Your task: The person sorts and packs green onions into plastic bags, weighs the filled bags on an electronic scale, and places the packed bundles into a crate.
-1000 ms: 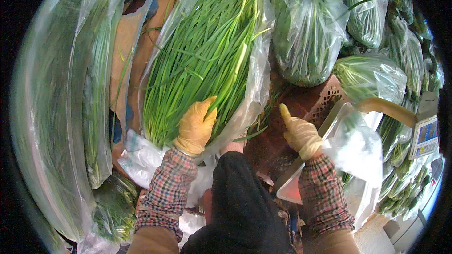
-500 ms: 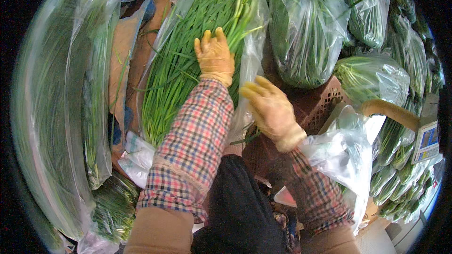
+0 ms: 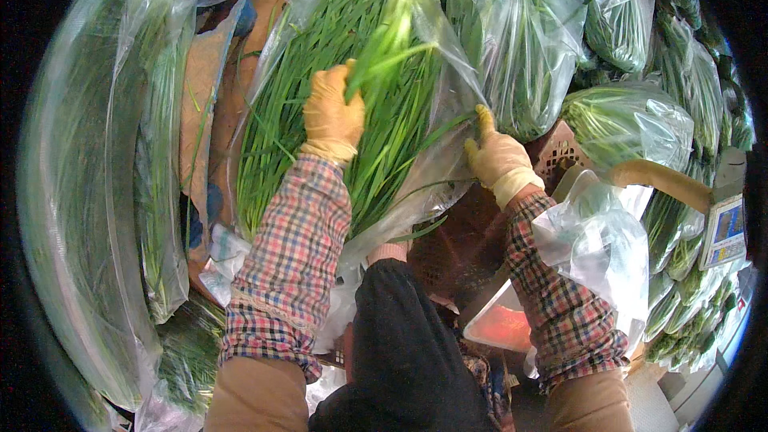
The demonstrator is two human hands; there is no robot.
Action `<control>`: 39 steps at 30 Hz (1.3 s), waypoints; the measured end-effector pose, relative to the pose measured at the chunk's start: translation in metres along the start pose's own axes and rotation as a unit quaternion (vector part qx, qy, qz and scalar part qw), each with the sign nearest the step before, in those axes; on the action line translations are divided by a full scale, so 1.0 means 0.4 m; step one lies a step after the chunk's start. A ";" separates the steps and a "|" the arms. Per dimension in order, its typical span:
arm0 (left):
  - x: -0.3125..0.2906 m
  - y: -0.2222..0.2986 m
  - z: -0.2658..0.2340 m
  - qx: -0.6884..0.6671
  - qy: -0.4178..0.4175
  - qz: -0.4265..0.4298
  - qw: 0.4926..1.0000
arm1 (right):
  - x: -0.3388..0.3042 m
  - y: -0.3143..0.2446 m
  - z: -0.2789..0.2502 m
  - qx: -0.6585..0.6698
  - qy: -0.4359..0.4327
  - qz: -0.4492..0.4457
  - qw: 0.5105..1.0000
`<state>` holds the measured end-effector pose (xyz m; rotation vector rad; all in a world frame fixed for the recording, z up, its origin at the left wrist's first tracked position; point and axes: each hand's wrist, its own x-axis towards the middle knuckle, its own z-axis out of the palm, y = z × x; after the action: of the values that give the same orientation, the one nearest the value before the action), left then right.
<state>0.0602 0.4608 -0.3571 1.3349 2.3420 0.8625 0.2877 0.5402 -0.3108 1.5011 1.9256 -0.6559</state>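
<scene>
A big heap of long, flat-leaved garlic chives [image 3: 296, 112] lies in an opened clear plastic bag [image 3: 444, 140] before me. My left hand [image 3: 332, 112], in a yellowish glove, is closed round a small bunch of chives [image 3: 388, 36]; the bunch is tilted over the heap, pale stem ends toward the far side. At the right of the heap, my gloved right hand [image 3: 500, 156] grips the bag's edge and holds it out to the right. A few loose leaves hang over the bag near that hand.
Long bags of greens [image 3: 88, 184] lie along the left, beside brown cardboard [image 3: 204, 88]. More filled bags [image 3: 516, 48] stand at the far right. A brown plastic crate [image 3: 556, 152], a crumpled clear bag [image 3: 596, 248] and a scale with a display [image 3: 726, 232] are on the right.
My left hand has moved slightly left and taken hold of a bunch, now lifted. My right hand has moved right and grasped the bag's edge, drawing the plastic outward.
</scene>
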 end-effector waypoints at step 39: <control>-0.082 0.054 -0.145 -0.487 -0.284 -0.117 0.818 | -0.064 -0.140 -0.273 0.589 -0.026 -0.311 0.746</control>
<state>0.0607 0.4210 -0.2996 0.6790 1.2228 1.1349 0.2204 0.5864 -0.2156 1.2947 1.9879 -2.5395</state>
